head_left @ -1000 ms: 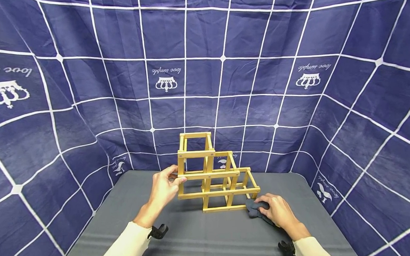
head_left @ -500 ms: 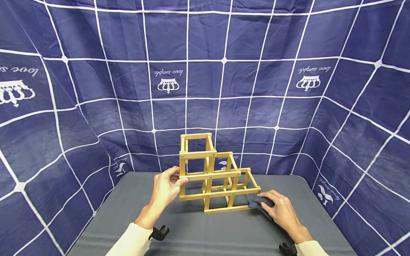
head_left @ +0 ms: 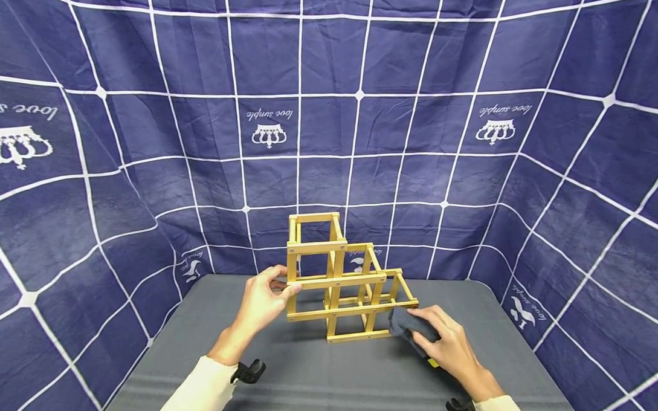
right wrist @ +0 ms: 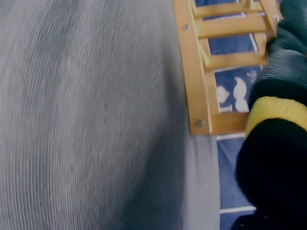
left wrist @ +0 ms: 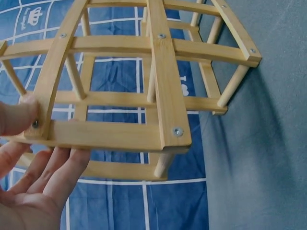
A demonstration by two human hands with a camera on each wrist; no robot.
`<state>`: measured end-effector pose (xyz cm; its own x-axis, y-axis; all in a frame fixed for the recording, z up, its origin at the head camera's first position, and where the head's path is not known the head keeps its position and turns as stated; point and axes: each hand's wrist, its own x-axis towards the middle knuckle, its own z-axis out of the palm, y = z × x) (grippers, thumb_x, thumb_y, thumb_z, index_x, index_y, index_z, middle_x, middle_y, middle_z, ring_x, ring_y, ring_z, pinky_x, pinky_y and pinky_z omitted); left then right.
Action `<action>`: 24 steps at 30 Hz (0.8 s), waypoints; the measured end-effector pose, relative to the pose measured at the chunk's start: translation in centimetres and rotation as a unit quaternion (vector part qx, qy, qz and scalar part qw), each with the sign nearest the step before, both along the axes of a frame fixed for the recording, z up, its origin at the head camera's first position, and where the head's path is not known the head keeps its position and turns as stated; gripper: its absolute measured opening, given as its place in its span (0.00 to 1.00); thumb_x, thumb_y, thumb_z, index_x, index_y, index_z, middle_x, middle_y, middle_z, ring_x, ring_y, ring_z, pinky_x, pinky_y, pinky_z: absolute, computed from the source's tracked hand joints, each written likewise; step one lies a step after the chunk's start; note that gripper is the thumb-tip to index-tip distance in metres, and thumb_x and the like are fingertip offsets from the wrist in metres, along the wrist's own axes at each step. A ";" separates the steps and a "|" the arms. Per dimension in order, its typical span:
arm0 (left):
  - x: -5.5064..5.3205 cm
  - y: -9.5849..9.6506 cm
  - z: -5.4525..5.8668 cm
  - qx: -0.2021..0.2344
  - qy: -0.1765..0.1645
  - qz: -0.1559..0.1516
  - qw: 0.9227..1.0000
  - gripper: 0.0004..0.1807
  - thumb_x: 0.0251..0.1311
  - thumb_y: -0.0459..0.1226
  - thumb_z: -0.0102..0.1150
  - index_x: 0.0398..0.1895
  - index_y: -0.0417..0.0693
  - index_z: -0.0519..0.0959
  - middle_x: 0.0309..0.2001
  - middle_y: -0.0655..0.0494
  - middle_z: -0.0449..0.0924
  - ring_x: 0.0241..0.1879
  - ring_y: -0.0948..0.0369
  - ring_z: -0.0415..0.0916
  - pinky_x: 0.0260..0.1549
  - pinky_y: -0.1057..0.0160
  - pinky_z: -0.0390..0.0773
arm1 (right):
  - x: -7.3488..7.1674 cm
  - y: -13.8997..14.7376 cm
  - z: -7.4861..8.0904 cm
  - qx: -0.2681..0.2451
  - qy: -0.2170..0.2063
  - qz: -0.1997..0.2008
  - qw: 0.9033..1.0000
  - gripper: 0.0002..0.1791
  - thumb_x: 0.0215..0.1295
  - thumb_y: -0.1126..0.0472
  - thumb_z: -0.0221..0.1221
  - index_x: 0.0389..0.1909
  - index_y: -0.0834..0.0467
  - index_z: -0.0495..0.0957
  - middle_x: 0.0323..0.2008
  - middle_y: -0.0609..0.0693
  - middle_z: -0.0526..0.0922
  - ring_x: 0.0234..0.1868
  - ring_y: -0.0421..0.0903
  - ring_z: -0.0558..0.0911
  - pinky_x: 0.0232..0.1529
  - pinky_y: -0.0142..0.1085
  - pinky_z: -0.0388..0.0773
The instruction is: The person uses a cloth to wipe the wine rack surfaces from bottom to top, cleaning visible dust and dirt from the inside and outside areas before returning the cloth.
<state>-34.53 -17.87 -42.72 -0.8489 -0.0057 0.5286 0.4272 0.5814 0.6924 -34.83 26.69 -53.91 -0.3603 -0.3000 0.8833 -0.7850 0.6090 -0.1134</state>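
Fabric [head_left: 326, 127] in dark blue with a white grid rises behind and at both sides of the grey surface [head_left: 291, 382] where I work. Near the middle of that surface is the pale wooden rack [head_left: 336, 282], stepping down from left to right, its lowest rail [head_left: 361, 336] close over the grey; I cannot tell whether it rests there or is slightly lifted. My left hand [head_left: 264, 298] grips the rack's left side, thumb on the near face and fingers behind. That hold ought to be firm, since so slender a frame would probably rock or skew if I pressed on the far end without bracing it. My right hand [head_left: 448, 340] pinches a dark cloth [head_left: 405, 319] at the rack's lower right end. Working the cloth along the wood looks to be the step in hand; short, light strokes with the grain would suit it, loose folds gathered in so nothing snags. One yellow band [right wrist: 276, 109] shows on the dark cloth, and small screw heads [left wrist: 178, 131] mark the joints, which I judge deserve slower care.
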 end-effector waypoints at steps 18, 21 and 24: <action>-0.3 -0.4 0.9 -0.015 0.000 -0.023 1.000 0.10 0.66 0.35 0.86 0.44 0.51 0.92 0.42 0.53 0.98 0.41 0.55 0.99 0.42 0.65 0.92 | -0.2 -8.2 -0.7 -0.039 0.001 -0.089 0.995 0.29 0.50 0.72 0.87 0.55 0.58 0.92 0.46 0.53 0.92 0.45 0.52 0.94 0.46 0.41 0.90; -0.2 -0.4 1.1 -0.024 0.006 -0.021 0.999 0.09 0.66 0.35 0.86 0.42 0.51 0.92 0.40 0.54 0.98 0.42 0.55 0.99 0.44 0.61 0.94 | 0.0 -10.2 -0.5 -0.035 -0.010 -0.095 0.995 0.28 0.51 0.69 0.89 0.53 0.58 0.91 0.45 0.52 0.92 0.44 0.51 0.95 0.41 0.43 0.91; 0.0 -0.4 1.3 -0.033 0.010 -0.017 0.999 0.09 0.66 0.35 0.86 0.40 0.52 0.91 0.40 0.55 0.98 0.42 0.56 0.99 0.45 0.56 0.96 | 0.1 -12.3 -0.4 -0.033 -0.022 -0.098 0.994 0.26 0.52 0.64 0.91 0.51 0.57 0.90 0.44 0.51 0.92 0.42 0.50 0.95 0.40 0.42 0.90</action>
